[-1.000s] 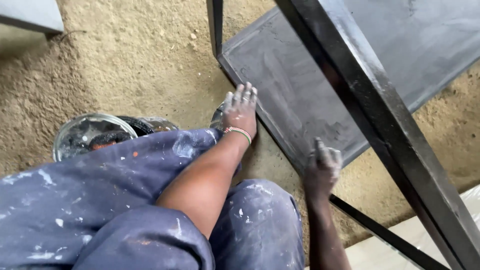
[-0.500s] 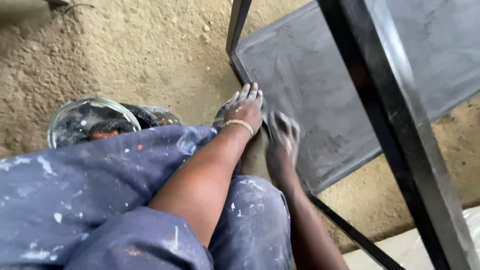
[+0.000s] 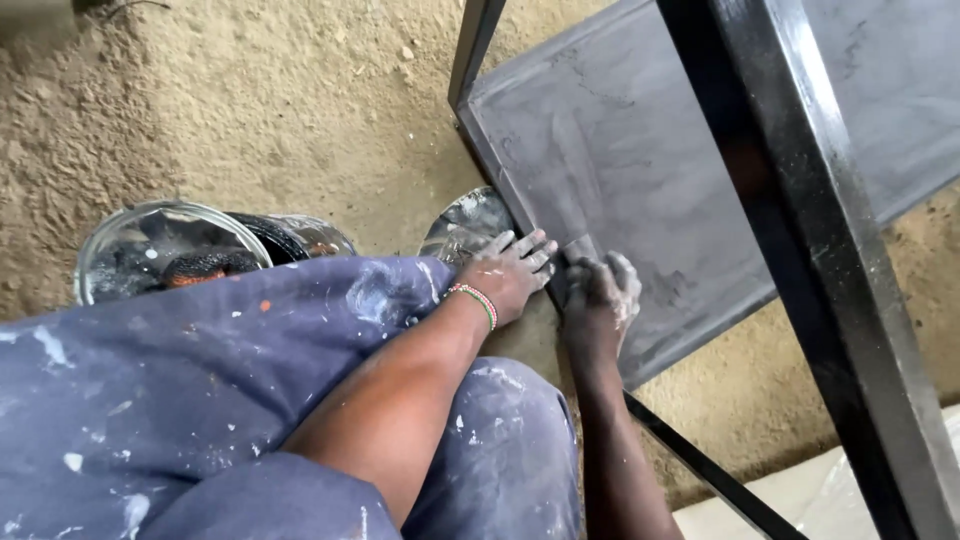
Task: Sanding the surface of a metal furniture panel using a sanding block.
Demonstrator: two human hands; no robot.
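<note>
My left hand [image 3: 512, 272], with a beaded band at the wrist, lies palm down at the near edge of a grey, filler-smeared shelf panel [image 3: 640, 150]. Its fingers are spread over a shiny round metal plate [image 3: 467, 222] that sticks out beyond it. My right hand [image 3: 602, 298], coated in grey filler, is right beside it on the panel's edge. Its fingers are curled around a small scraper whose grey blade [image 3: 581, 246] shows just past the knuckles. The two hands almost touch.
A thick black metal frame bar [image 3: 800, 210] crosses in front of the panel, and a thinner bar [image 3: 700, 465] runs low at the right. A clear bucket [image 3: 165, 245] with dark contents stands on sandy ground at the left. My paint-flecked blue trousers [image 3: 200, 380] fill the foreground.
My right hand has slid left along the panel's edge to end beside my left hand. My left hand has drawn back a little and turned, uncovering the metal plate.
</note>
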